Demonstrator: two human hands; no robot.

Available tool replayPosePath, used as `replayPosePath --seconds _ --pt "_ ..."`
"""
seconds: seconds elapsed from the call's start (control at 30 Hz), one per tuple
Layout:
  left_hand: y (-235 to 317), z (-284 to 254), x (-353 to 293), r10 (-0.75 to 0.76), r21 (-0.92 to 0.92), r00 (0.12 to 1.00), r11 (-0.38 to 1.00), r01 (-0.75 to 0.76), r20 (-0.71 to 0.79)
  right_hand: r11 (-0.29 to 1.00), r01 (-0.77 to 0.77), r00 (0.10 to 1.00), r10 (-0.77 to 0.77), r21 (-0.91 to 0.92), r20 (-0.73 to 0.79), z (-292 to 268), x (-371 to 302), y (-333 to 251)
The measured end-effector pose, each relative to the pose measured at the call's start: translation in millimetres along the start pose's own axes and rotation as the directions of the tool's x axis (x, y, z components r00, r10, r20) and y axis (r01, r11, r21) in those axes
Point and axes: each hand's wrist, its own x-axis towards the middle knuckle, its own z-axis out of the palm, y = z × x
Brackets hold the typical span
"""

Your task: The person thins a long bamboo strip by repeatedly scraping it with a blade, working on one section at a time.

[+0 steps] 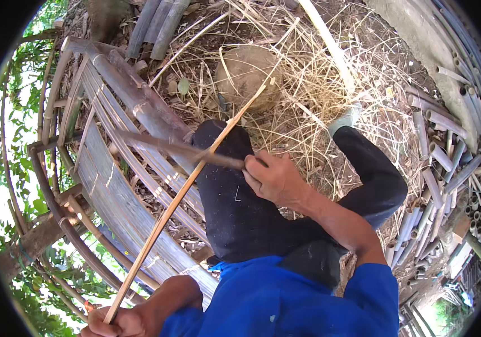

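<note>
Knife [168, 147] crossing a bamboo strip [180, 197]
The left hand [124, 322] is wrapping its grip around the strip's lower end; the right hand [274, 177] is clenching the knife's near end.

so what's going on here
A person in a blue shirt grips the near end of a long pale strip in the left hand. The right hand holds a long, dark, blade-like tool, blurred, which crosses the strip over the left leg; whether they touch is unclear. Thin pale shavings litter the ground ahead, and a slatted bench stands on the left.
</note>
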Motion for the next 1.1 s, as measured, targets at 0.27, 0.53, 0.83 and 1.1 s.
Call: replayPosePath --seconds 0.27,0.53,0.83,1.1 --pt "7 -12 4 0.037 0.129 0.999 0.991 -0.038 0.014 0.987 -0.158 0.986 0.16 -0.037 0.055 31 -1 81" --pt "8 -14 11 0.055 0.176 0.997 0.982 -0.063 0.047 0.849 -0.525 0.848 0.527 -0.057 0.055 68 -13 209" --pt "0 -12 11 0.167 0.338 0.984 0.931 -0.14 -0.054 0.991 -0.128 0.991 0.128 0.034 0.027 14 14 36" --pt "5 -16 10 0.125 0.276 0.992 0.954 -0.114 -0.022 0.966 -0.236 0.968 0.225 0.103 0.109 16 12 60"
